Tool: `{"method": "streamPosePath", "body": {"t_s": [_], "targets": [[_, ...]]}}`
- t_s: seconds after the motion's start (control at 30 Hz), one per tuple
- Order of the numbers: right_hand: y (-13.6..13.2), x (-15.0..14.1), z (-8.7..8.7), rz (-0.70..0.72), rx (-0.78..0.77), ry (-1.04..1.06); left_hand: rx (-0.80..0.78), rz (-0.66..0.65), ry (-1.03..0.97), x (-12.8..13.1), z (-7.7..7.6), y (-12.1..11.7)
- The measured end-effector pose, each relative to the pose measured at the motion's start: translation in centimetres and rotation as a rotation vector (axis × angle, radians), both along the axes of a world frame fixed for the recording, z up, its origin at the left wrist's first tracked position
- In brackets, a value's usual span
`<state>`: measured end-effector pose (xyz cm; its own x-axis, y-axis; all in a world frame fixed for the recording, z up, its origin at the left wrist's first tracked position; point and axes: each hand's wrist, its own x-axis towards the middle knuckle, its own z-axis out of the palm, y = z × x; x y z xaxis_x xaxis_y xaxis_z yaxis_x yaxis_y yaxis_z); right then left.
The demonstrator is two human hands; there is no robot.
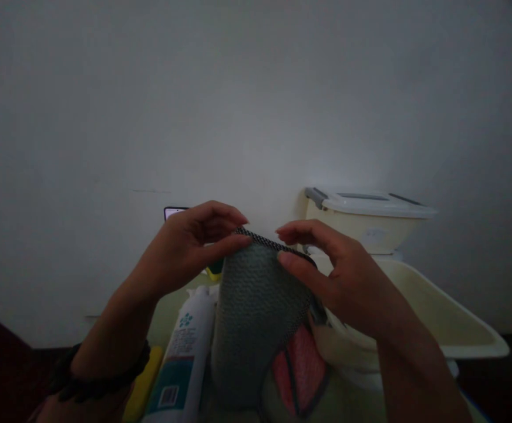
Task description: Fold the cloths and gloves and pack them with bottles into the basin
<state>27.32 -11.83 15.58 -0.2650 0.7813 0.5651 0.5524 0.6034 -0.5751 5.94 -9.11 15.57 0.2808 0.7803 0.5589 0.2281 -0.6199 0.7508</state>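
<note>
A grey-green textured cleaning cloth (pixel 256 311) with a black-and-white edging hangs upright in front of me. My left hand (pixel 185 247) pinches its upper left corner between thumb and fingers. Further along the same top edge, my right hand (pixel 348 270) has thumb and forefinger on either side of the border, in a looser grip. Just below the cloth's right side lies a pink-red cloth (pixel 306 367) with dark trim, partly covered. To the left, a white plastic-wrapped pack (pixel 181 358) with a teal label and barcode lies beside the hanging cloth.
A cream basin (pixel 441 317) stands at the right, with a lidded storage box (pixel 370 226) behind it against the wall. A yellow item (pixel 144 382) lies by my left forearm. A phone (pixel 174 212) and a green-and-yellow sponge (pixel 214 271) show partly behind my left hand.
</note>
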Motion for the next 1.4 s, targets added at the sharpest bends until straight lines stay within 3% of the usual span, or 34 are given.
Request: {"method": "streamPosePath", "body": {"t_s": [0.23, 0.5, 0.7, 0.83, 0.97, 1.13, 1.4], "targets": [[-0.7, -1.0, 0.1, 0.086, -0.028, -0.019, 0.017, -0.097, 0.153, 1.3, -0.1, -0.8], [0.0, -0.3, 0.2, 0.057, 0.015, 0.020, -0.139, -0.213, 0.058, 1.1, -0.7, -0.1], [0.0, 0.1, 0.2, 0.078, -0.081, 0.001, -0.043, -0.188, 0.151, 1.3, -0.8, 0.0], [-0.2, -0.5, 0.1, 0.101, -0.043, 0.001, -0.047, -0.240, 0.141, 1.9, -0.7, -0.4], [0.1, -0.4, 0.1, 0.031, 0.031, 0.071, -0.117, -0.342, 0.114, 2.2, -0.9, -0.4], [1.0, 0.5, -0.2, -0.064, 0.098, 0.205, -0.129, -0.332, 0.181, 1.8, -1.2, -0.1], [2.0, 1.8, -0.2, -0.198, 0.238, 0.324, -0.077, -0.342, 0.482, 1.0, -1.5, 1.0]]}}
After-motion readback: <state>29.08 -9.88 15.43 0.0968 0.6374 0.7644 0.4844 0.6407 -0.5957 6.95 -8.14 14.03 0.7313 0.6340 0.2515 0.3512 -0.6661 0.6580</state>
